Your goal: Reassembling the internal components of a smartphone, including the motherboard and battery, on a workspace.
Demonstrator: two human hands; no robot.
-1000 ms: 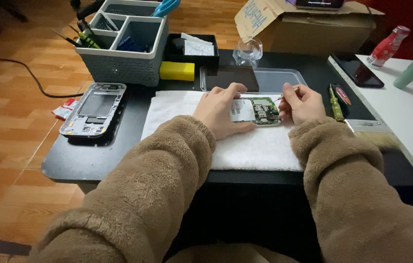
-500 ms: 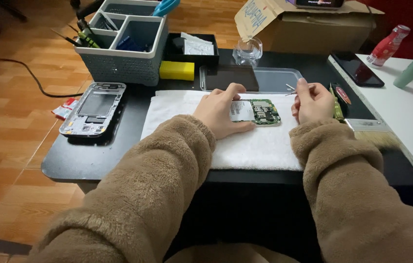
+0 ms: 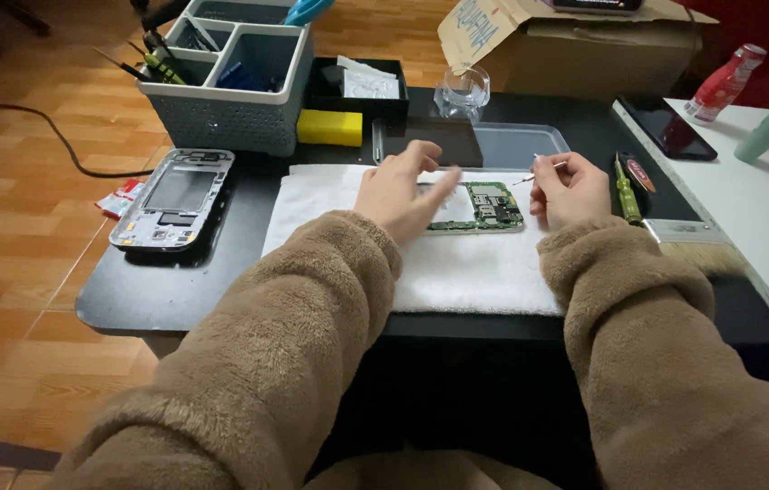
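Circuit board [image 3: 480, 207] laid flat on white cloth [image 3: 457, 263] at tabletop [image 3: 248, 263] centre, long axis left-right, between hands. Left hand [image 3: 400, 191] spread, blurred, over board's left end, nearer. Right hand [image 3: 569, 187] just beside right end, thin tool [image 3: 541, 176] pinched.

Floor [image 3: 30, 272] was orange-brown wood strip, with a black cable [image 3: 49, 136] lying across it. A black table [image 3: 185, 299] stood beside a white table [image 3: 766, 227]. Lighting was even.
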